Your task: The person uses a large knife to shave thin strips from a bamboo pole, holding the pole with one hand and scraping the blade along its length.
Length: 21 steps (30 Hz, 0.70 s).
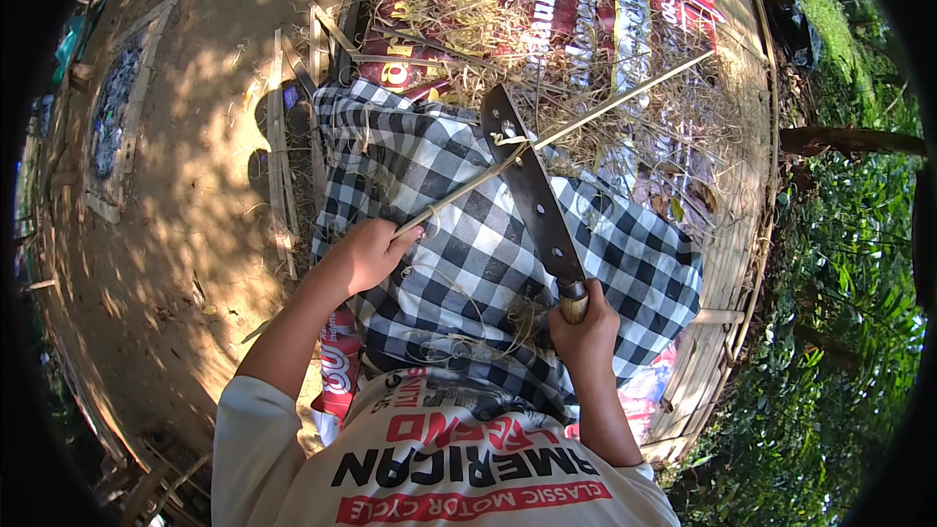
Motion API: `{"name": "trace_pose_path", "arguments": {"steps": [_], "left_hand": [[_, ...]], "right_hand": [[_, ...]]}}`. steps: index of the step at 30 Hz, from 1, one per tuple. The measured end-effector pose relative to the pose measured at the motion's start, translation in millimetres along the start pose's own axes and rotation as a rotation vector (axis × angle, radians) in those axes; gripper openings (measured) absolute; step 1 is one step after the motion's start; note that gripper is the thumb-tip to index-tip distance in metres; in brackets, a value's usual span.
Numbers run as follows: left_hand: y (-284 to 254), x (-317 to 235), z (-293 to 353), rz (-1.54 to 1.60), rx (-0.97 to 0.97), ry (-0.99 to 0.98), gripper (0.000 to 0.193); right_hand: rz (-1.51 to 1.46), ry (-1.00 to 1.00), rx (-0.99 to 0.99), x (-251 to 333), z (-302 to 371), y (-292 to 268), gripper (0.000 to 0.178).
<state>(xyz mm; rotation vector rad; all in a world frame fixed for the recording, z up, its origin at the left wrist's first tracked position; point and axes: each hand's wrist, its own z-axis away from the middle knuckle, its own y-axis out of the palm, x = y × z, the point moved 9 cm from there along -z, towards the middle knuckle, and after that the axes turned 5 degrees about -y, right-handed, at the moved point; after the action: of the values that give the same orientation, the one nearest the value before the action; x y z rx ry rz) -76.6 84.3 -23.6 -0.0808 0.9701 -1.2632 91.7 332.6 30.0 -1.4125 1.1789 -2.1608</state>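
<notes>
My left hand (368, 252) is closed round the near end of a thin bamboo strip (625, 100), which slants away up to the right. My right hand (586, 330) grips the wooden handle of a large machete (535, 197); its dark blade has several round holes and points away from me. Blade and strip cross near the middle of the view, with a pale curl of shaving at the crossing. Whether the edge bites into the strip I cannot tell. Beneath both lies a black-and-white checked cloth (410, 151) spread over my lap.
Thin shavings (459, 15) litter a printed red banner (576, 39) ahead of me, laid on a bamboo platform (742, 176). Split bamboo pieces (278, 156) stand at its left edge. Farther left, a framed patch of ash (122, 102) lies on bare ground. Green plants (849, 332) grow on the right.
</notes>
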Motion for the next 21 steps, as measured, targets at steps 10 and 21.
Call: {"name": "trace_pose_path", "arguments": {"steps": [10,21], "left_hand": [[1.8,6.3,-1.3,-0.02,0.015,-0.011,0.054],[-0.3,-3.3,5.5,-0.113,-0.115,0.0,0.053]], "right_hand": [[-0.928,0.501,0.222,-56.1,2.3,17.6,0.025],[-0.765,0.343,0.418,-46.1,6.4,37.1,0.03]]}}
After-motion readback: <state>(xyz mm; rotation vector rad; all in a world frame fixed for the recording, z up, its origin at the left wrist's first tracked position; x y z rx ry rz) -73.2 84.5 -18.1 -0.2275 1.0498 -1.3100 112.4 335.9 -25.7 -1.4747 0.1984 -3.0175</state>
